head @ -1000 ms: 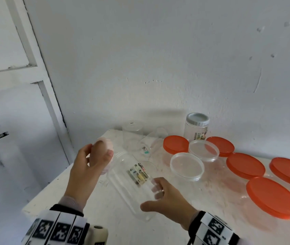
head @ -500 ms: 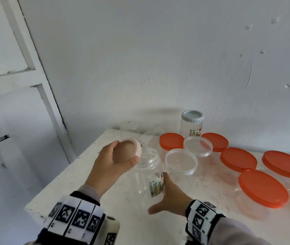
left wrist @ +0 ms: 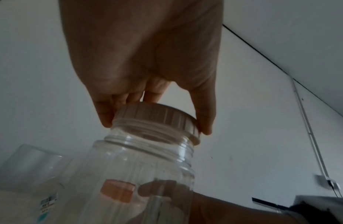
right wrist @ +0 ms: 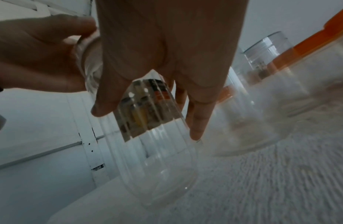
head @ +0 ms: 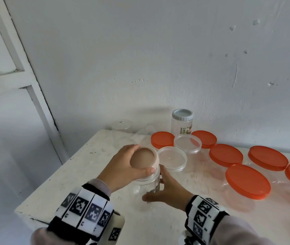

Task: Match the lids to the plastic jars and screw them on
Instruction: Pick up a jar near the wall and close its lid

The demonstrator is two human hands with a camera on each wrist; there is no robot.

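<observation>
Head view: a white surface (head: 91, 174) carries orange-lidded jars at the right. Near its left front stands a clear plastic jar (head: 146, 187), steadied by the right hand (head: 167, 191), fingers curled around its wall. The left hand (head: 123, 167) pinches a beige lid (left wrist: 157, 116), tilted on the jar's threaded mouth. Levelling, then twisting, likely comes next.

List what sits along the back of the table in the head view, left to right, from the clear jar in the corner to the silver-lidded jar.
Clear jar in the corner → tipped clear jar → orange lid → silver-lidded jar.
</observation>
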